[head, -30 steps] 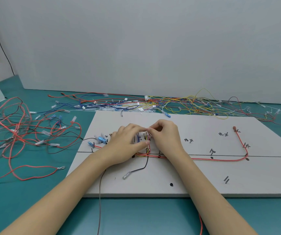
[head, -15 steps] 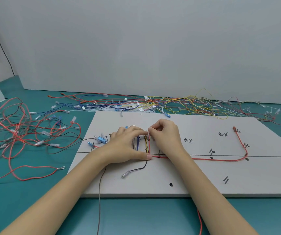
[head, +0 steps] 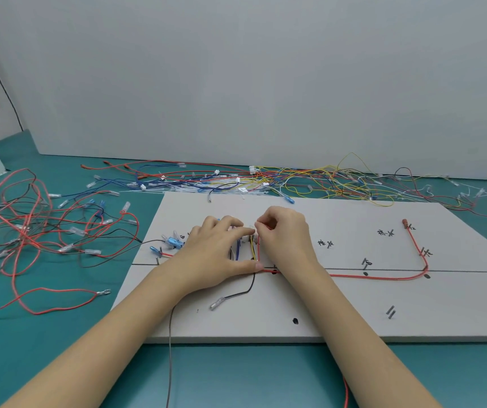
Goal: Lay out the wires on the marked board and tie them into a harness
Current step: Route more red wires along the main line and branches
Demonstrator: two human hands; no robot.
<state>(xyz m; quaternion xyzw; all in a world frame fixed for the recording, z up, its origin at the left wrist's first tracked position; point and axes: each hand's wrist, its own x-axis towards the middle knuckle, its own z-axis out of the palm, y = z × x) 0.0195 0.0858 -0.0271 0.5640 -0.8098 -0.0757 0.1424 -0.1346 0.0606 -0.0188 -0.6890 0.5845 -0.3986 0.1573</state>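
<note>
The white marked board [head: 324, 304] lies on the teal table, with a drawn line and black marks on it. A red wire [head: 383, 277] runs along the line and bends up to a red terminal at the right. Near the board's middle, a small bundle of yellow, red and blue wires [head: 252, 250] stands between my hands. My left hand [head: 215, 254] presses flat on the bundle, thumb on the line. My right hand [head: 285, 234] pinches the bundle's top end with its fingertips. A black wire [head: 236, 294] with a clear terminal trails toward me.
A tangle of red and black wires [head: 30, 228] lies left of the board. Mixed coloured wires [head: 266, 181] pile along the white wall behind it. Blue terminals [head: 171, 242] rest on the board's left part. A grey wire [head: 170, 363] hangs over the near edge.
My left thumb has slid down onto the line and the fingers have spread over the bundle. My right hand still pinches the top; the wires now stand straighter.
</note>
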